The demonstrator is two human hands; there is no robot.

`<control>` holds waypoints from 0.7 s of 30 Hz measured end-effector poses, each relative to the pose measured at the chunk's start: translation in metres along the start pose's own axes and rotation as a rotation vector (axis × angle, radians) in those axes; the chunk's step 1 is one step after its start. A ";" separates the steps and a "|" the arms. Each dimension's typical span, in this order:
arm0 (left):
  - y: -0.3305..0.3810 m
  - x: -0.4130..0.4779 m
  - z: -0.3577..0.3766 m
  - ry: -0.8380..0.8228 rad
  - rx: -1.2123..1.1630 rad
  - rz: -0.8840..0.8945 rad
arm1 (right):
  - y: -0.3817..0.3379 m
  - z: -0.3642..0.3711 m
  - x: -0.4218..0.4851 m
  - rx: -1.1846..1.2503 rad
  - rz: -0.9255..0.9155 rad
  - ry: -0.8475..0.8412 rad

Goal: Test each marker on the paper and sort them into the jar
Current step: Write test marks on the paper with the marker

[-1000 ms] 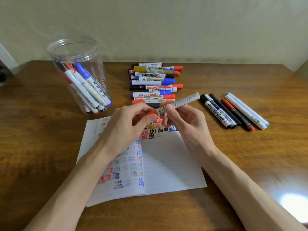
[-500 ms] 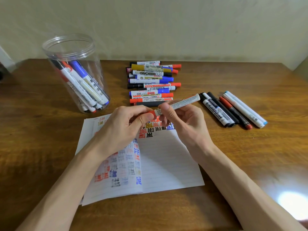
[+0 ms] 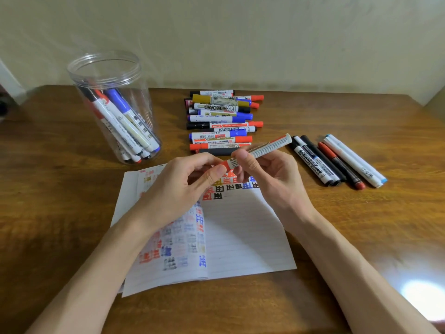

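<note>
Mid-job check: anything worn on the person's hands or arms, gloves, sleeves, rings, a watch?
The left hand and right hand are bare, no gloves or rings; the left forearm and right forearm are bare to the frame edge, no sleeve or watch.

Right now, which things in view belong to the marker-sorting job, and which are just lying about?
Job: red marker, pinched by left hand and right hand; paper; jar; marker pile; row of four markers at right.
Lying about: dark object at the table's left edge, cut off, unidentifiable.
</note>
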State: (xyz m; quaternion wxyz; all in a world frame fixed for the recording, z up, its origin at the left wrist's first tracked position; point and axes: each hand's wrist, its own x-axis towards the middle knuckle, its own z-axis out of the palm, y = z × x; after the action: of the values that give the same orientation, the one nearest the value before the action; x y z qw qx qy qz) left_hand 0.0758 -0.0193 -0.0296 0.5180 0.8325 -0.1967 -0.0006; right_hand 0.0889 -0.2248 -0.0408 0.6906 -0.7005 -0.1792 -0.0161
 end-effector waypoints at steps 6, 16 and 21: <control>-0.003 -0.001 0.002 0.143 0.168 0.089 | 0.004 0.004 0.000 0.052 0.052 0.040; -0.007 0.001 0.002 0.225 0.493 0.276 | 0.008 0.009 -0.005 0.141 0.126 0.137; -0.009 0.001 0.004 0.201 0.545 0.262 | 0.011 0.013 -0.004 0.157 0.155 0.166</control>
State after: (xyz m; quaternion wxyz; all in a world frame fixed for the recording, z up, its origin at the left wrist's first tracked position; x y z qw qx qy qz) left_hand 0.0786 -0.0196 -0.0395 0.2884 0.9041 -0.2429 0.2012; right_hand 0.0851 -0.2124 -0.0535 0.7549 -0.6523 -0.0674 -0.0066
